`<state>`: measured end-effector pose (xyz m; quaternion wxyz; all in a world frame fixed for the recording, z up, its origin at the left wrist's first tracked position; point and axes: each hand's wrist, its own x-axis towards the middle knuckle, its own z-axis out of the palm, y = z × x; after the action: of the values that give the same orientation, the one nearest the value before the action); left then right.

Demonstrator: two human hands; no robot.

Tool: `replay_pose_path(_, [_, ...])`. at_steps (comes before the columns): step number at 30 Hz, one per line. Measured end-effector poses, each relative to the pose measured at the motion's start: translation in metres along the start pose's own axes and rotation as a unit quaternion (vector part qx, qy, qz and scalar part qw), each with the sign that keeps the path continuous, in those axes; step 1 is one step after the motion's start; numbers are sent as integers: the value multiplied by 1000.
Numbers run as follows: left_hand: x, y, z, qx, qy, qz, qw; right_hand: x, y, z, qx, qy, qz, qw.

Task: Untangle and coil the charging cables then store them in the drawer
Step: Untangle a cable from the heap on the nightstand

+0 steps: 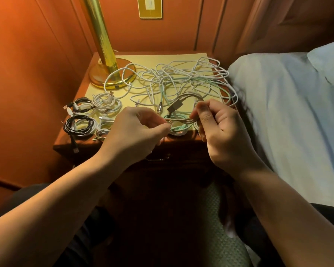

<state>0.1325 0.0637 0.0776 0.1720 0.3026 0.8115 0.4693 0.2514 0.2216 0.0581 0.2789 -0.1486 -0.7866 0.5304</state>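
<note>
A tangle of white and mint-green charging cables [174,78] is spread over the nightstand top [147,58]. Between my hands runs a beige cable [178,120] wound in a few loops, its grey plug [174,107] sticking up. My left hand [137,130] pinches the loops at their left end. My right hand [218,124] grips them at the right end with curled fingers. Under the loops lies a mint-green coil [178,128]. Several finished coils, black [77,125] and white [104,102], sit at the front left. The drawer handle [158,158] shows dimly below my hands.
A brass lamp [106,60] stands at the back left of the nightstand, a white cable looped over its base. A bed with a pale sheet [287,112] borders the right side. Wood panelling closes the left and back. My knees are below.
</note>
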Motion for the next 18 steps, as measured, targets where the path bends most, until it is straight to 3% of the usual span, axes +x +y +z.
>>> replay_pose_path(7, [-1, 1, -7, -21, 59, -40, 997, -4, -3, 6, 9, -2, 5, 1000])
replay_pose_path(12, [-1, 1, -6, -159, -5, -117, 980, -8, 0, 15, 88, -36, 35, 995])
replay_pose_path(18, [2, 1, -8, -318, -1, -152, 936, -6, 8, 18, 131, -56, 70, 987])
